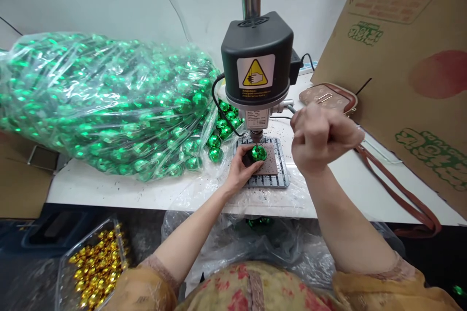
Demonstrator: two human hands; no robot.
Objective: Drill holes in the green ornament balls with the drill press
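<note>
A shiny green faceted ball [259, 153] sits on a brown board [270, 163] over the slotted metal base [283, 175] of a small bench drill press [257, 63]. My left hand [241, 170] is closed on that ball, thumb in front and fingers at its far left side, right below the chuck [256, 135]. Raised at the right of the drill press, my right hand [321, 136] is closed in a fist around the end of its feed lever [290, 107]; most of the lever is hidden by the hand. Dark shavings are scattered over base and table.
A large clear bag [109, 107] of green balls fills the table's left, with several loose balls [215, 148] at its mouth. To the right are a handbag [326, 98], its brown strap [404, 194] and a cardboard box [412, 82]. Gold balls [98, 272] fill a tub below left.
</note>
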